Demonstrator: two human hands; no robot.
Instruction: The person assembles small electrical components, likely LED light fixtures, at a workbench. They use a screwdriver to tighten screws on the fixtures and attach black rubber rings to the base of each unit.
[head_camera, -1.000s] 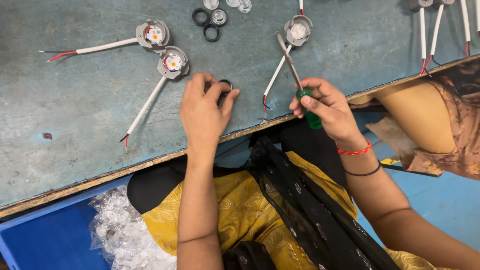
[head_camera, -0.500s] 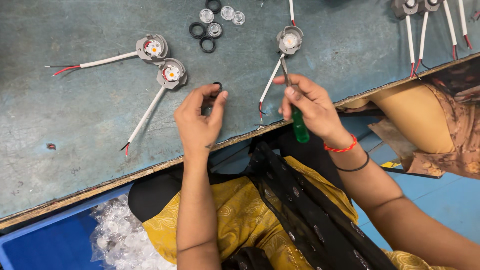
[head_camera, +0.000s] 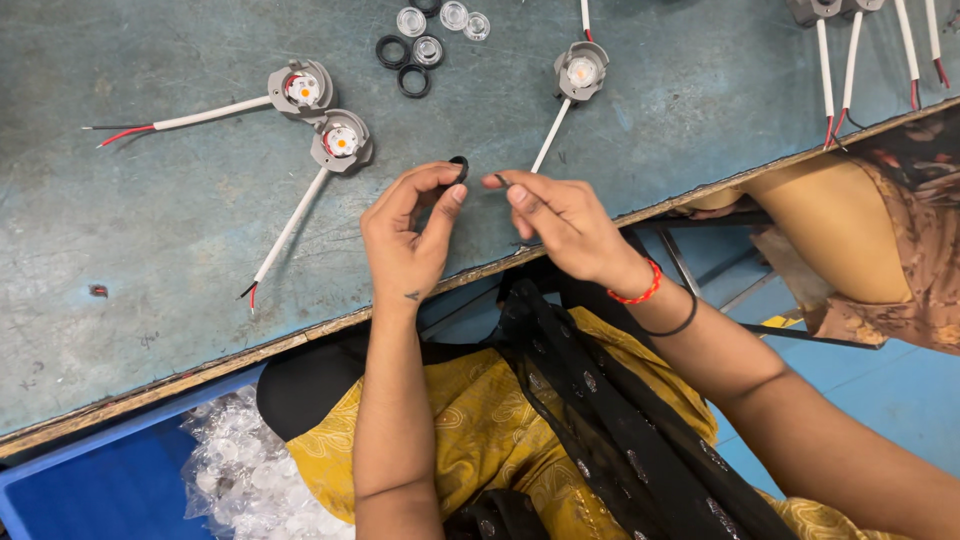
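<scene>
Both hands are now lifting together: your left hand (head_camera: 405, 235) is pinching a black ring (head_camera: 459, 165), your right hand (head_camera: 560, 220) is gripping a tool tip (head_camera: 499, 180) just beside it.

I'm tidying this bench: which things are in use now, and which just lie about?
In use:
left hand, pinching a small black rubber ring
right hand, close beside the ring

Lying about:
three grey round lamp modules with white cables
loose black rings and clear lenses

Black ring (head_camera: 459, 163), teal-grey table (head_camera: 150, 240)
</scene>
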